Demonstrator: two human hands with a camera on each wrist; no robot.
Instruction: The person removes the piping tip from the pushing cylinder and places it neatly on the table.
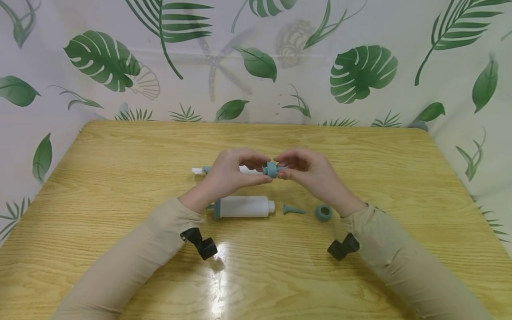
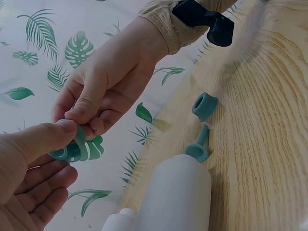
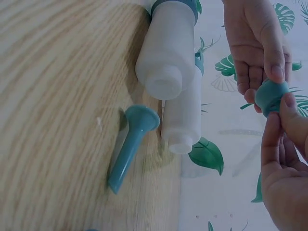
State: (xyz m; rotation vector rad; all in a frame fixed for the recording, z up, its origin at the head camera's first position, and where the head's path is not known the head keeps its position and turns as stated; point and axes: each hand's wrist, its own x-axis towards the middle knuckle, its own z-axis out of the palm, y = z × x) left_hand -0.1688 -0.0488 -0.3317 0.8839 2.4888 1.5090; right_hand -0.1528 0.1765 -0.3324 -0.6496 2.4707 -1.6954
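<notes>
Both hands meet over the table around a small teal cap point(image 1: 271, 169), with a thin teal nozzle projecting from it toward the right hand. My left hand point(image 1: 236, 171) pinches the cap between thumb and fingers from the left. On the other side, the thumb and fingertips of my right hand point(image 1: 314, 171) grip the nozzle end; these fingers partly hide it. In the left wrist view the cap point(image 2: 72, 147) shows an open, hollow underside. Below the hands, a large white cylinder point(image 1: 245, 207) with a teal collar lies on its side, its narrow neck pointing right.
Right of that neck lie a loose teal flared nozzle point(image 1: 294, 209) and a teal ring cap point(image 1: 323, 213) on the wooden table point(image 1: 280, 280). A slimmer white cylinder point(image 3: 183, 115) lies farther back, partly behind the left hand in the head view. A leaf-patterned cloth point(image 1: 180, 89) hangs behind.
</notes>
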